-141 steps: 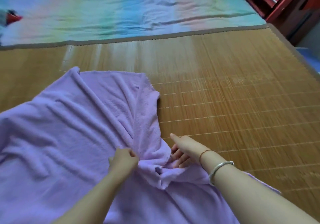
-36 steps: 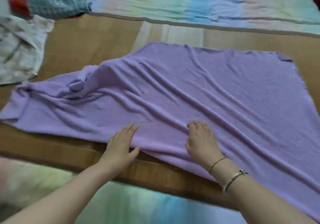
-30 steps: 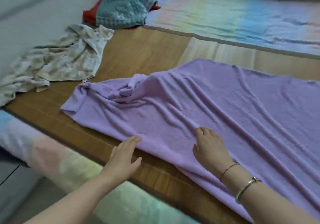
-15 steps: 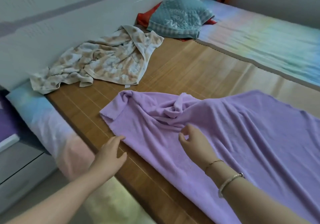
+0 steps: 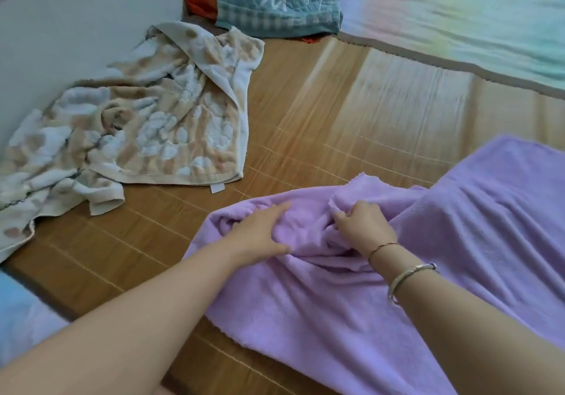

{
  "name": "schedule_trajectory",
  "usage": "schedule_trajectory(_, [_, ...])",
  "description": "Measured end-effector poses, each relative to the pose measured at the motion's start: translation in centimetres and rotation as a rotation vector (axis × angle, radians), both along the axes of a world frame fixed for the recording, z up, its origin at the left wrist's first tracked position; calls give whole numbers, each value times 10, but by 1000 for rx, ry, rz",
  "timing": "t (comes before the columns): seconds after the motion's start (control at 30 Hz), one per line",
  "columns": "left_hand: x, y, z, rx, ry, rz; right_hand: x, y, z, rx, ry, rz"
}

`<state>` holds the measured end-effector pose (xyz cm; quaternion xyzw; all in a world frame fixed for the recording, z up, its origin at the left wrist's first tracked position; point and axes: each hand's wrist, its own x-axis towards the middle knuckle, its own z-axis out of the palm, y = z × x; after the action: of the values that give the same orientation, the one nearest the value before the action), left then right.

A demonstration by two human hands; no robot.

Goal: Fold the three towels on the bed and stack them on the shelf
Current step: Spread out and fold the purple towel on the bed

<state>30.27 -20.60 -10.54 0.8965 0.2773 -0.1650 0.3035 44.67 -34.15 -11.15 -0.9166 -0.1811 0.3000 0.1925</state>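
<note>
Head view shows the purple towel (image 5: 382, 272) lying rumpled on the bed's bamboo mat (image 5: 336, 125), its bunched end under both hands. Left hand (image 5: 260, 235) presses flat, fingers straight and together; right hand (image 5: 363, 229) has fingers curled, pinching a fold. The patterned towel (image 5: 146, 125) lies well apart. If the bunched end isn't smoothed, the fold will likely come out crooked and lumpy

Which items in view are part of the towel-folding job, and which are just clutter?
Job:
purple towel, pressed by the left hand, gripped by the right hand
beige patterned towel, crumpled
teal towel, in a heap

Lying about:
red cloth under the teal towel
bamboo mat
pastel sheet
</note>
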Motion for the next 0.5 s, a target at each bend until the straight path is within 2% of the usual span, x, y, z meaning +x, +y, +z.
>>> schedule_trajectory(0.1, [7, 8, -5, 5, 132, -132, -1, -1, 3, 11, -65, -45])
schedule_trajectory(0.2, [13, 14, 0, 38, 158, -173, 0, -6, 7, -58, -49, 69])
schedule_trajectory(0.5, [24, 13, -9, 155, 257, -160, 11, -14, -13, -88, 94, 193])
